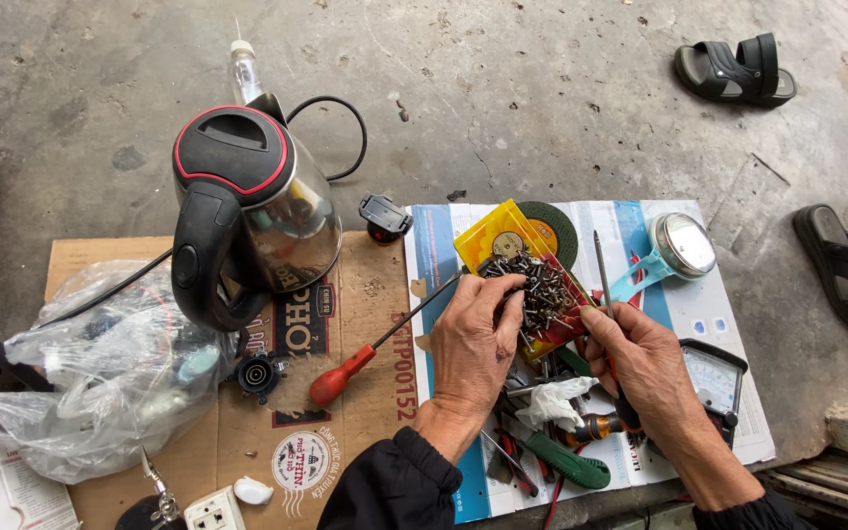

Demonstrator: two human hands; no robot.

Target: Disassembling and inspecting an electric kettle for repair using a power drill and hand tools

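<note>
My left hand [473, 348] reaches into a heap of dark screws [540, 290] lying in a yellow and red box [503, 236], fingertips on the screws. My right hand [645, 368] grips a screwdriver [604, 270] whose thin shaft points up and away, its tip near a pale blue round lamp [679, 247]. Both hands hover over a printed paper sheet [709, 314] spread on the concrete floor. Below my hands lie pliers and other tools with green [566, 461] and orange handles.
A steel and black electric kettle [252, 211] stands on cardboard [365, 393] at left, beside a red-handled screwdriver [345, 378], a crumpled plastic bag [100, 378] and a small black connector [257, 375]. An analog meter [714, 378] sits at right. Black sandals [738, 71] lie on the floor.
</note>
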